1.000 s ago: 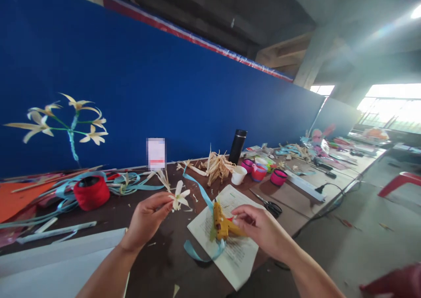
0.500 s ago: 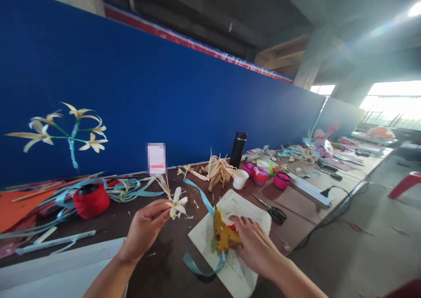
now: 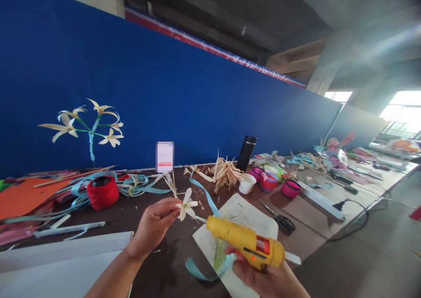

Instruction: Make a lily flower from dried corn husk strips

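1. Husk flower (image 3: 187, 203) pinched at its base by left hand (image 3: 154, 225), raised above worktop (image 3: 164, 263) so petals stay clear.
2. Glue gun (image 3: 245, 242) gripped in right hand (image 3: 263, 278), nozzle pointing at the flower's base, just beside it.
3. Printed sheet (image 3: 243, 212) lies beneath, likely to catch drips.
4. White cup (image 3: 246, 184) and pink tubs (image 3: 290, 188) farther back; contents unclear.
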